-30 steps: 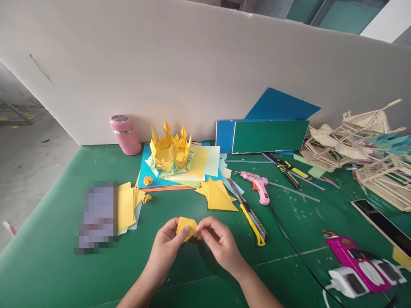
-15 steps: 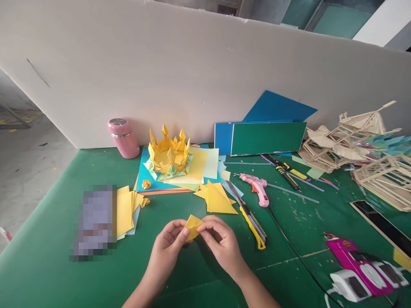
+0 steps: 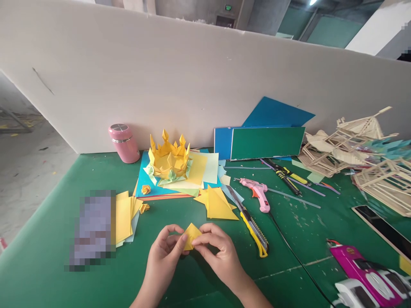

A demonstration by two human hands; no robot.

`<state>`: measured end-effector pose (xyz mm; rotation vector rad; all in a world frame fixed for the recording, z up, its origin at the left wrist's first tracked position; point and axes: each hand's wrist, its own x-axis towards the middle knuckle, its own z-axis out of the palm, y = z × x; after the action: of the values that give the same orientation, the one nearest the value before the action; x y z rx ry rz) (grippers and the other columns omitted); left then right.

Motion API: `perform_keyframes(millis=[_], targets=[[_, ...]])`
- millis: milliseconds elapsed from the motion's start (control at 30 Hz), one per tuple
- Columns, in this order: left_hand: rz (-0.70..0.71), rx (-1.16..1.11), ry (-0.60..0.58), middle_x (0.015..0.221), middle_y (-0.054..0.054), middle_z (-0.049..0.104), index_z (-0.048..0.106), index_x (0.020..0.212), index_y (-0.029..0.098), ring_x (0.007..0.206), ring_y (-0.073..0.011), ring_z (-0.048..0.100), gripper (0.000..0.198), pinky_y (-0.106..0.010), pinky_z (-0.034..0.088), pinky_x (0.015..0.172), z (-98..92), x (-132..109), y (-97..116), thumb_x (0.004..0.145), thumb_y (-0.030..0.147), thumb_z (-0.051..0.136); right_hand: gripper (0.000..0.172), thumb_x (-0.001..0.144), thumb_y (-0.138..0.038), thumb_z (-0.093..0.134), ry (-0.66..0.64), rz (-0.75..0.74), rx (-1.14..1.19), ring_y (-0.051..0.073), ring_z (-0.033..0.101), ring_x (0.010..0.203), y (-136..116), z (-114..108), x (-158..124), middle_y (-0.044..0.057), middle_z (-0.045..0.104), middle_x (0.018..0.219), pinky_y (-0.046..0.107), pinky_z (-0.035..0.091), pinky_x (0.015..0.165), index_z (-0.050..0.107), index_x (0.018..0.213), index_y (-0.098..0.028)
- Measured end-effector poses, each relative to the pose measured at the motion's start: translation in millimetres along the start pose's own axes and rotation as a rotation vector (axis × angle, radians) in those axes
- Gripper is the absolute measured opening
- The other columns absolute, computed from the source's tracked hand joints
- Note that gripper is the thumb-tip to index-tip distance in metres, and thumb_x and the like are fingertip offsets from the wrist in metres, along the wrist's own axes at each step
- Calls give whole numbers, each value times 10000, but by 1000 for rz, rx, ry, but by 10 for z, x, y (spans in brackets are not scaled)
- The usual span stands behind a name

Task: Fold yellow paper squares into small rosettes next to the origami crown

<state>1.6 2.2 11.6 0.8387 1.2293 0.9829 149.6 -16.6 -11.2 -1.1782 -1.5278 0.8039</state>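
Observation:
A small piece of folded yellow paper (image 3: 192, 233) is held above the green table, one corner pointing away from me. My left hand (image 3: 167, 250) pinches its left side with the thumb on top. From the right, my right hand (image 3: 216, 248) grips its edge between thumb and fingertips. Just beyond the hands lie yellow paper triangles (image 3: 218, 203), partly overlapping. A yellow paper crown (image 3: 170, 160) with pointed tips and pale green pieces round its base stands farther back. Two small folded yellow paper flowers (image 3: 146, 189) are left of the hands.
Right of the hands lie a yellow box cutter (image 3: 252, 229) and a pink glue gun (image 3: 258, 192) with its cord. Farther right are a magenta power strip (image 3: 359, 269), a phone (image 3: 385, 231) and wooden stick models (image 3: 349, 145). A pink flask (image 3: 124, 143) and yellow sheets (image 3: 123, 218) are left.
The fingers of my right hand have shifted lower on the folded paper, its corner now pointing more straight away. The whole view has tipped up slightly.

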Motion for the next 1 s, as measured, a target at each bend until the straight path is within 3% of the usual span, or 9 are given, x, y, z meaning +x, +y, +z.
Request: perform_keyframes(millis=[300, 467, 600, 1000], targets=[[155, 115, -18, 680, -13, 686, 660, 686, 202, 643, -184, 659, 280, -266, 583, 618, -27, 11, -134, 634, 470, 720, 109, 817, -201, 585, -2, 73, 28, 171, 618, 734, -13, -12, 15, 36, 614, 784, 258, 515, 646, 656, 736, -214], [291, 253, -67, 647, -16, 690, 684, 671, 209, 598, -171, 648, 110, -237, 568, 604, -21, -29, -127, 675, 318, 697, 101, 833, -215, 552, 20, 101, 80, 179, 614, 762, -21, -13, 9, 45, 600, 807, 256, 502, 645, 612, 752, -207], [373, 339, -26, 579, 3, 652, 662, 617, 211, 534, -148, 605, 71, -212, 545, 545, -20, -42, -118, 668, 249, 693, 86, 829, -206, 561, 17, 123, 108, 190, 613, 823, -39, 11, -9, 55, 592, 868, 265, 504, 686, 590, 748, -207], [393, 298, 19, 565, 19, 658, 637, 646, 203, 506, -130, 624, 76, -180, 554, 511, 2, -14, -154, 642, 230, 709, 99, 794, -161, 546, 53, 140, 119, 181, 594, 807, -58, 45, 7, 49, 572, 832, 257, 496, 683, 528, 705, -202]])
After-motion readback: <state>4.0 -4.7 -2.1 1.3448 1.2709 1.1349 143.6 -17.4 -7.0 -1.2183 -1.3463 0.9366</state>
